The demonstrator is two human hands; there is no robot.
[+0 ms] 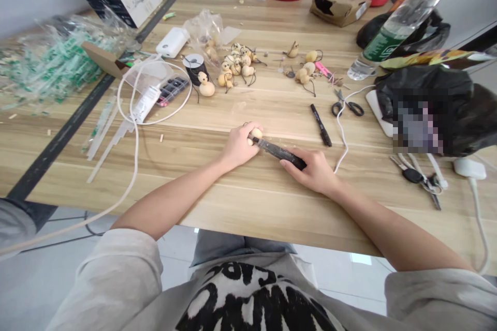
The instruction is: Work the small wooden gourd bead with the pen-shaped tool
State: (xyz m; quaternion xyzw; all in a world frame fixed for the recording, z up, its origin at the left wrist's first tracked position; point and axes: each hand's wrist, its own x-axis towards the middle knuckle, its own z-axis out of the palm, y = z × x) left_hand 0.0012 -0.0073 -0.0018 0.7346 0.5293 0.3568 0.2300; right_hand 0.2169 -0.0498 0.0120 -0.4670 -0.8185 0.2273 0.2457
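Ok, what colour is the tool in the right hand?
Black: the tool in the right hand is dark all along, seen in the head view.

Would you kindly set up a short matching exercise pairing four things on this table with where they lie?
Things:
1. wooden bead
2. dark tool
3. scissors
4. keys

Places:
A. near the table's right edge
B. in the left hand
C. beside the black marker
D. in the right hand

Pairs: 1-B, 2-D, 3-C, 4-A
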